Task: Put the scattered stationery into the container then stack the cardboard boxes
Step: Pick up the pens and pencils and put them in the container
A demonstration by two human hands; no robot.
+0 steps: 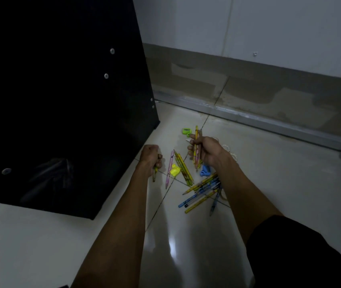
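Note:
Pencils and pens lie scattered on the pale tiled floor. My right hand point(206, 149) grips a small bunch of pencils point(196, 146), mostly yellow, pointing up and away. My left hand point(151, 157) is curled round one short pencil point(154, 173) whose tip points down. Between my hands lie a pink pencil point(169, 169), a few yellow-green pencils point(184, 168) and a yellow sharpener point(175, 170). A blue sharpener point(205, 171) sits below my right hand, and a pile of blue and yellow pens point(201, 191) lies by my right forearm. A green sharpener point(187, 131) lies farther off.
A large black cabinet side point(61, 100) stands on the left, its lower corner close to my left hand. The wall with a grey skirting and a metal strip point(248, 119) runs across the back. White ring-shaped items point(231, 152) peek out behind my right wrist.

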